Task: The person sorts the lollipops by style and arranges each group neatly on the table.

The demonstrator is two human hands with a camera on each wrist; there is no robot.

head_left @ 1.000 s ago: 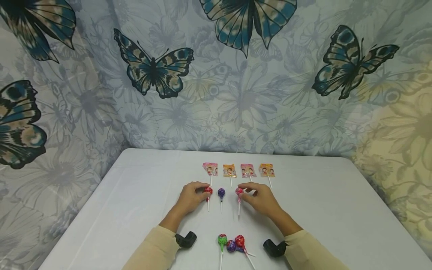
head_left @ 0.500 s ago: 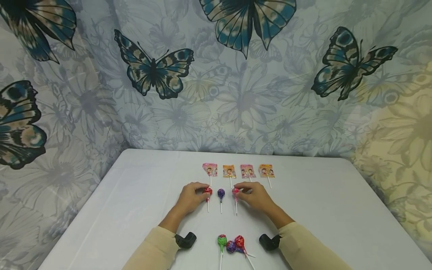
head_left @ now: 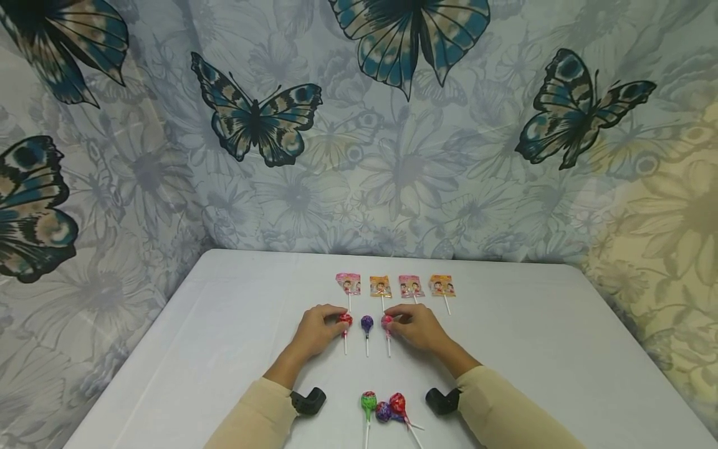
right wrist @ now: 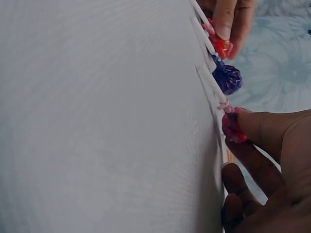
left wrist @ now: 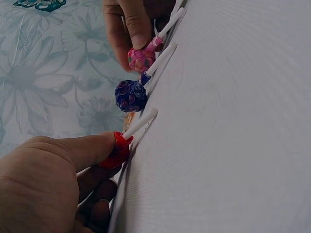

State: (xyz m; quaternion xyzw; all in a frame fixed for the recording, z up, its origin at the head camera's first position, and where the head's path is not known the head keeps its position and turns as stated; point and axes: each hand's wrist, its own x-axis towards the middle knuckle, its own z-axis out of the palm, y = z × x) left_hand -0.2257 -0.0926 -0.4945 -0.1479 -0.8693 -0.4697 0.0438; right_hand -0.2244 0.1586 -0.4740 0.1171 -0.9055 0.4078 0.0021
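Note:
My left hand pinches the head of a red lollipop between thumb and fingers, its white stick pointing toward me on the table. On the other side, my right hand pinches a pink lollipop by its wrapped head. Between the two lies a purple-blue lollipop, touched by neither hand. These three form a row, sticks all toward me. In the left wrist view the right thumb presses on the pink wrapper.
Behind the row lie flat packeted lollipops, two pink and two orange. Nearer me are a green lollipop, a red one and a purple one, close together. A white cloth covers the table; a butterfly-patterned curtain hangs behind.
My right hand has slid left with the pink lollipop, bringing it closer to the purple-blue one. The left hand stays on the red lollipop in the same place.

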